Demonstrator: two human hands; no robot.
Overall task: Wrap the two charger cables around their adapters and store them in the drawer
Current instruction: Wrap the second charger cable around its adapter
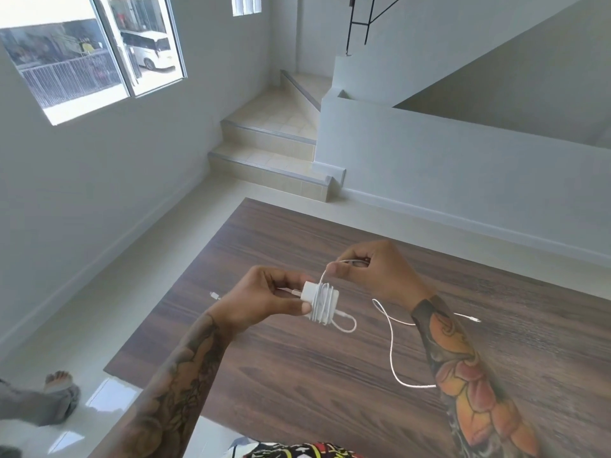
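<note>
A: Where is the adapter (322, 300)?
B: In the left hand (264, 297), held above the table (297, 375). Thumb and fingers pinch its left end, so that hand is closed on it.
A: And the cable (391, 352)?
B: Several white turns already sit around the adapter's body. From the coil one strand rises to the right hand (373, 276), which pinches it between thumb and forefinger, just above and to the right of the adapter.
A: The rest of it?
B: A small loop hangs under the adapter. A long slack run drops from near the right wrist, curves down over the wood and passes behind the right forearm; a plug tip (474, 319) shows on the far side of that arm, lying on the table.
A: Any second charger?
B: Only a small white connector (215, 295) on the table just left of the left hand; what it joins to is hidden by the hand.
A: The drawer?
B: Not in view.
</note>
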